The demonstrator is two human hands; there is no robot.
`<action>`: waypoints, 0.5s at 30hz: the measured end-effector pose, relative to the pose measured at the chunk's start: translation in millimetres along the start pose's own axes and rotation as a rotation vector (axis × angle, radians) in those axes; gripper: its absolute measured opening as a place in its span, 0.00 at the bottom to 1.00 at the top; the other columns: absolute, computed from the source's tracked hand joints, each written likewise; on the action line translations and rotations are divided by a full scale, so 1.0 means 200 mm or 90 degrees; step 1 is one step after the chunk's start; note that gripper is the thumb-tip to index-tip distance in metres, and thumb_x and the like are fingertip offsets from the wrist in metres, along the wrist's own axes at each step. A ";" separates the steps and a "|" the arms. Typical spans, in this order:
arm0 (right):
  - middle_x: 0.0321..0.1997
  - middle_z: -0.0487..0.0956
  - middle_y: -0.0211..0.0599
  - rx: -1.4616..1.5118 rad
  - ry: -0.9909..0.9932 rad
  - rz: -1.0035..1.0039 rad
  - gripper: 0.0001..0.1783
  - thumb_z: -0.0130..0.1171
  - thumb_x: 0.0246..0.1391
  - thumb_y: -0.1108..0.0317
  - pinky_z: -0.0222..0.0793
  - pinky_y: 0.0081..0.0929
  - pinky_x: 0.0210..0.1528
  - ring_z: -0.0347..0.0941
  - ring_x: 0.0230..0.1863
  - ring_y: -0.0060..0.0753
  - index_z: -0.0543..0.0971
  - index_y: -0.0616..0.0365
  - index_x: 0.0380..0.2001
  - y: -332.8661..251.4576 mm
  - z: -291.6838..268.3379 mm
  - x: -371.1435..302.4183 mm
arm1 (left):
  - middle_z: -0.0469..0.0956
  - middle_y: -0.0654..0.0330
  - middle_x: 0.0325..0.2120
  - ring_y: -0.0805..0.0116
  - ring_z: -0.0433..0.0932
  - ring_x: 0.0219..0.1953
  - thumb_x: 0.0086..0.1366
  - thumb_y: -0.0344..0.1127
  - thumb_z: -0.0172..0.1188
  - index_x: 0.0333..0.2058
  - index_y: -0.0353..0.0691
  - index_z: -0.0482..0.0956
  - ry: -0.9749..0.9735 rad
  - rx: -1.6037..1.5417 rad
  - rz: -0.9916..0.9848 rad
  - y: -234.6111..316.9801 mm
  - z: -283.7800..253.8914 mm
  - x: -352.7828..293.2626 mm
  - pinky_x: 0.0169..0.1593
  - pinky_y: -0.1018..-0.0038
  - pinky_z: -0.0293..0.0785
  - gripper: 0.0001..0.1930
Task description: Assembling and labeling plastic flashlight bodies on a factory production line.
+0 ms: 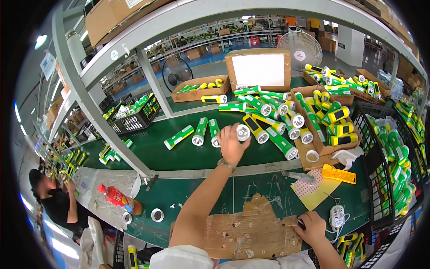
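My left hand (233,147) reaches over the green belt, its fingers closed round a flashlight (243,132) whose round white lens end shows; the hand hides the rest. Beside it, several green-and-white flashlights (199,131) lie on the belt, and a pile of green and yellow ones (264,107) spreads to its right. My right hand (312,227) rests low at the right edge of a torn brown cardboard sheet (251,233). Its fingers are curled, with a small dark thing at their tips that I cannot make out.
An open carton of flashlights (313,150) and a black crate (374,179) stand on the right. Near them lie a yellow plastic piece (339,174) and a white power strip (337,216). A red-capped bottle (120,199) stands left. A person (53,197) works at far left.
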State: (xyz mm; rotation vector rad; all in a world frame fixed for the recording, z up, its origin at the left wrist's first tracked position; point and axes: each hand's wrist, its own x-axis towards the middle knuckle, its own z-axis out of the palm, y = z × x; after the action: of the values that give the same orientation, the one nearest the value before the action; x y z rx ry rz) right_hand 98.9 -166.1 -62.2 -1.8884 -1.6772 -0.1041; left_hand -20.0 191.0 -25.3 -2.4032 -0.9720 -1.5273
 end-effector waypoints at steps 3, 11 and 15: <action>0.28 0.71 0.36 0.004 -0.007 0.033 0.13 0.65 0.32 0.67 0.68 0.32 0.27 0.70 0.31 0.40 0.74 0.56 0.25 -0.01 -0.03 -0.01 | 0.67 0.57 0.35 0.56 0.66 0.41 0.36 0.38 0.72 0.43 0.41 0.70 -0.022 -0.032 0.032 0.18 -0.20 -0.06 0.48 0.62 0.60 0.32; 0.25 0.73 0.38 0.074 0.005 0.136 0.07 0.59 0.39 0.76 0.67 0.31 0.30 0.70 0.30 0.41 0.75 0.58 0.27 -0.07 -0.10 -0.02 | 0.70 0.55 0.41 0.61 0.71 0.43 0.44 0.33 0.70 0.46 0.37 0.65 -0.105 -0.477 -0.009 0.52 -0.46 -0.19 0.47 0.70 0.68 0.30; 0.24 0.72 0.39 0.191 0.101 0.101 0.10 0.59 0.41 0.80 0.66 0.24 0.27 0.71 0.27 0.34 0.77 0.61 0.32 -0.12 -0.16 0.04 | 0.72 0.56 0.38 0.64 0.73 0.40 0.64 0.42 0.50 0.45 0.35 0.65 -0.199 -0.872 -0.335 0.69 -0.41 -0.26 0.47 0.70 0.70 0.17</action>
State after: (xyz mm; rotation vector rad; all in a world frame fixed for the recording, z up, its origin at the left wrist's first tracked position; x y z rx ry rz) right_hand 88.0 -174.2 -23.4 -1.7304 -1.3495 0.0580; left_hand -17.1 24.6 1.1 -3.5050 -0.6822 -2.6799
